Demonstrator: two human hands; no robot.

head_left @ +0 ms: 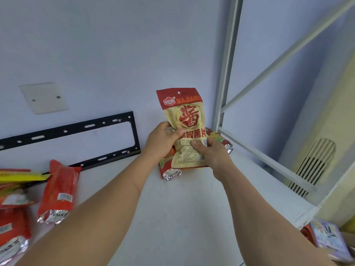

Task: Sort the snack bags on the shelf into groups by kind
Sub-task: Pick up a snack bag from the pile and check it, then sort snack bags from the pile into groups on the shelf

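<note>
A beige snack bag with a red top and a big red character (187,120) stands upright above the white shelf (172,208), near the back right corner. My left hand (163,142) grips its left edge and my right hand (213,152) grips its lower right part. Under it lie red bags with silver ends (171,172), partly hidden by the held bag and my hands. At the left a red bag with a barcode (59,191) lies on the shelf, beside a pile of red and yellow bags (13,191).
A black metal bracket (76,129) and a white cover plate (44,97) are fixed to the wall behind the shelf. White frame bars (226,73) close the right side. Below at the lower right lies a bluish packet (326,237).
</note>
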